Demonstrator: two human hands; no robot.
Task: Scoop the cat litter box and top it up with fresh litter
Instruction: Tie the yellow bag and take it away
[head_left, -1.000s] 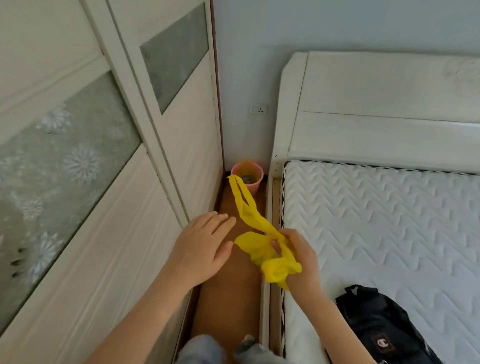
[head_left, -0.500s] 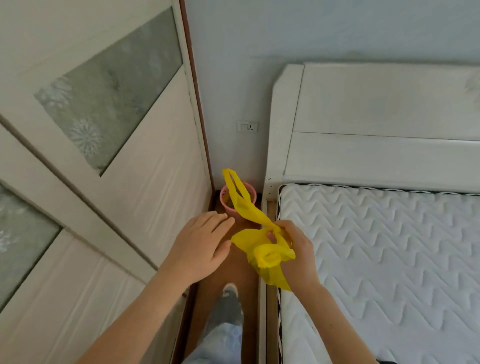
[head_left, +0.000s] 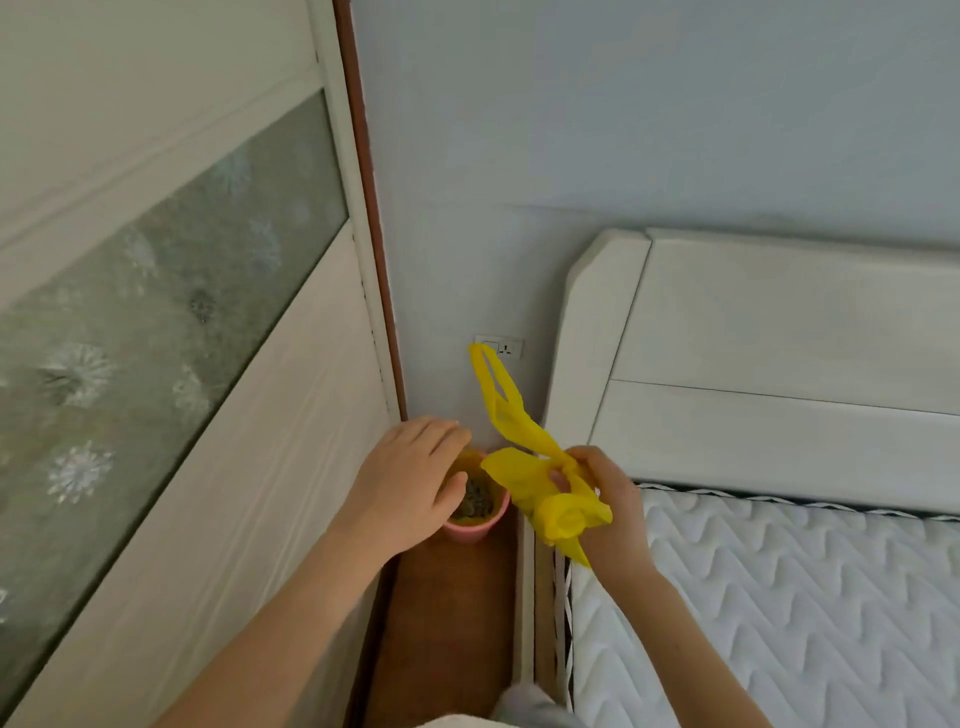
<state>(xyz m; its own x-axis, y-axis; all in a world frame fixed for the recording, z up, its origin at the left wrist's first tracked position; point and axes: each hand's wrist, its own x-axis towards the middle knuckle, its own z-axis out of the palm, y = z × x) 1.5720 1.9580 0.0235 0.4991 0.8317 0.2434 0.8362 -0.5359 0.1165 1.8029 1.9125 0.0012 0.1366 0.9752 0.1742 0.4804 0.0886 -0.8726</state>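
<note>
- Since the frame half a second ago: viewpoint has advanced toward the far corner; the pink bin (head_left: 474, 525) now sits lower and nearer in view, partly under the left hand (head_left: 410, 478). The leg and shoe seen on the floor strip earlier are now only a grey sliver at the bottom edge. Both hands keep roughly the same pose as before.
- Right hand (head_left: 610, 512): fingers curled, pinching a bunched yellow plastic bag (head_left: 550, 493) at its crumpled middle.
- Bag orientation: long axis runs diagonally, from the wad low and near at the right hand up and away to the left. One handle loop stands up stiffly, its tip overlapping the wall socket (head_left: 501, 347) in view. A short tail hangs below the hand.
- Left hand: fingers straight and loosely spread, palm down, holding nothing; it hovers over the left rim of the bin. Contact with the rim cannot be told.
- Bin: round, pink outside, lined in yellow, greyish granular matter inside. It stands on the brown floor strip (head_left: 447, 623) in the far corner, between the wardrobe (head_left: 218, 467) on the left and the white bed frame (head_left: 587, 364) on the right.
- Mattress (head_left: 779, 597): white, quilted in zigzags, near right.
- Writing: none readable; socket face too small to make out.
</note>
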